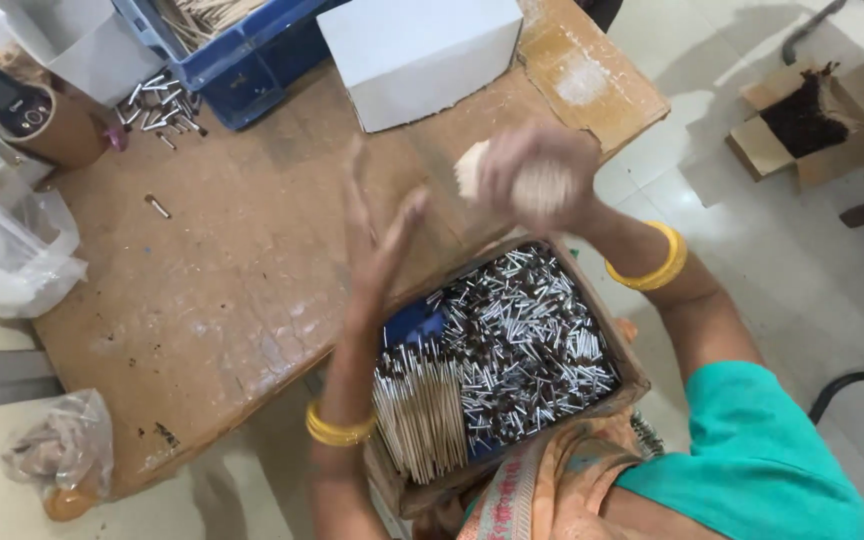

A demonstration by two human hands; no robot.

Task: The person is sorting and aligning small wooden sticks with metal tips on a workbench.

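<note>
Your right hand [537,180] is raised over the brown desk [222,280], grip closed around a bundle of pale thin sticks [507,178], ends showing; motion blur. Your left hand [377,235] is held up beside it, fingers spread wide, holding nothing. Below both, on your lap, a cardboard box [607,330] holds short silver-and-dark pieces and a row of pale sticks.
</note>
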